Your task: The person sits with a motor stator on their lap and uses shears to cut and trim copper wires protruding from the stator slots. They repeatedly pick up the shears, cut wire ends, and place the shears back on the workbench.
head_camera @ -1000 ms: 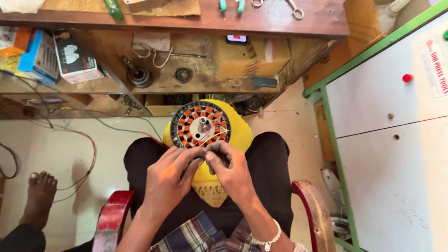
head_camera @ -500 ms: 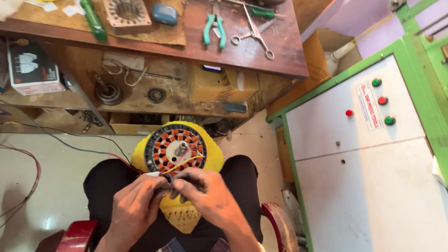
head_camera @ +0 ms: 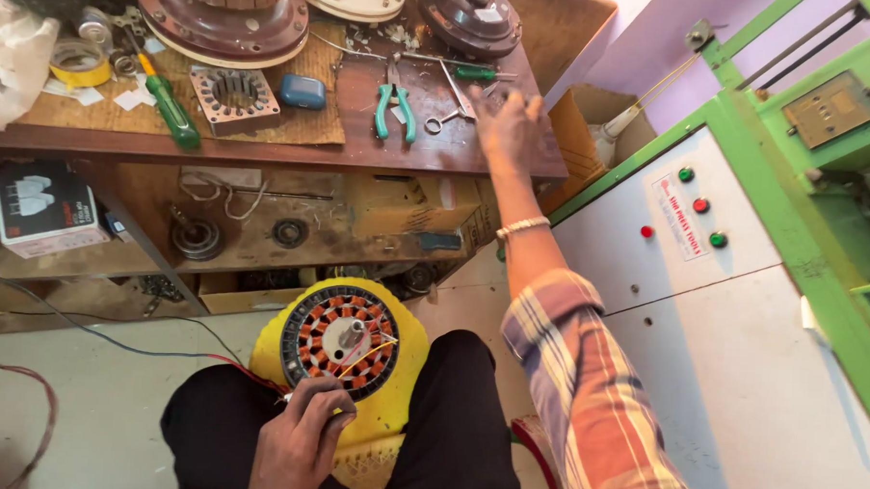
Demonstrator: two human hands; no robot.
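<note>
The person is sitting with a round motor stator (head_camera: 341, 341) resting on a yellow cloth (head_camera: 391, 407) across the lap, its ring of copper-coloured windings facing up and a short shaft standing in the middle. The left hand (head_camera: 298, 442) is sitting at the stator's lower edge, fingers curled in and pinching thin red and yellow wires (head_camera: 359, 359) that are running across the windings. The right hand (head_camera: 505, 126) is stretching far forward in a plaid sleeve, a beaded bracelet (head_camera: 520, 226) on the wrist, and is hovering over the front right part of the wooden workbench (head_camera: 380, 154); its fingers are spread loose and are gripping nothing. Just beside that hand, scissors (head_camera: 452, 100) are lying on the bench, with green-handled pliers (head_camera: 395, 106) a little further left and a green-handled screwdriver (head_camera: 168, 102) well off to the left. A square metal lamination stack (head_camera: 234, 97) and a small blue case (head_camera: 301, 91) are lying between them. To the right, a white cabinet (head_camera: 739, 380) with red and green buttons is standing beside a green frame.
</note>
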